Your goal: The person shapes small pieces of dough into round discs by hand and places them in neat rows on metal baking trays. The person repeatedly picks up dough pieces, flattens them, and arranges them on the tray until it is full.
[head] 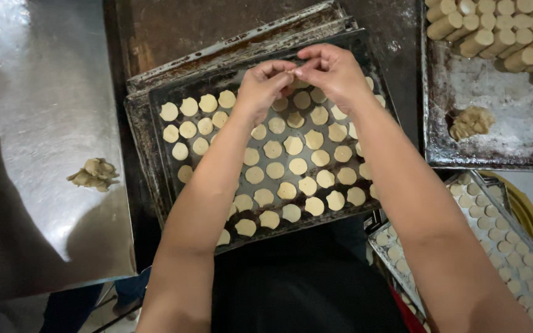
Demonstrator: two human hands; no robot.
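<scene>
A dark baking tray (158, 151) in front of me carries several rows of pale round dough discs (298, 166). My left hand (265, 86) and my right hand (334, 73) meet over the tray's far edge. Their fingertips pinch together on a small piece of dough (298, 78), mostly hidden between the fingers. Both forearms reach across the tray and hide some discs.
More empty trays (229, 44) are stacked under the front one. A dough lump (95, 174) lies on the steel table at left. A worn tray (513, 132) at right bears dough logs (501, 28) and a scrap (471, 121). Another filled tray (495, 237) sits lower right.
</scene>
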